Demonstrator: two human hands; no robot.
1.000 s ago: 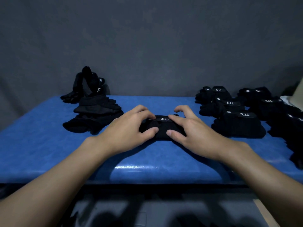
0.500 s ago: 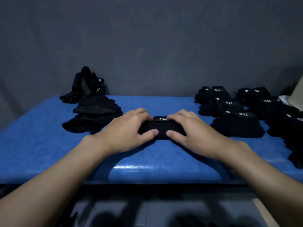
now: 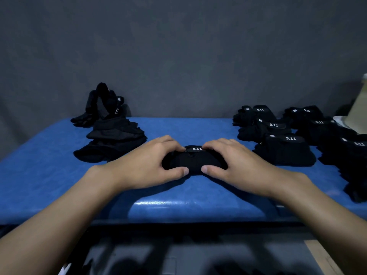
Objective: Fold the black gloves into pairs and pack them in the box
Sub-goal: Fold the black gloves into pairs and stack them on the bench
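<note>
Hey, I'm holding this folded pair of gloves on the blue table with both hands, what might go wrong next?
1. Only your left hand and right hand hold the folded pair closed; letting go may let it spring open.
2. The finished pairs on the right lie crowded, some near the front edge of the table, so adding this one might nudge one off.

Both bare forearms reach forward and angle inward, wrists low and palms down. The left hand (image 3: 147, 161) and the right hand (image 3: 238, 161) sit side by side, nearly meeting. Each has its fingers (image 3: 168, 142) curled over the far edge of the folded glove pair (image 3: 193, 159), and each thumb presses the near edge, tips almost touching.
</note>
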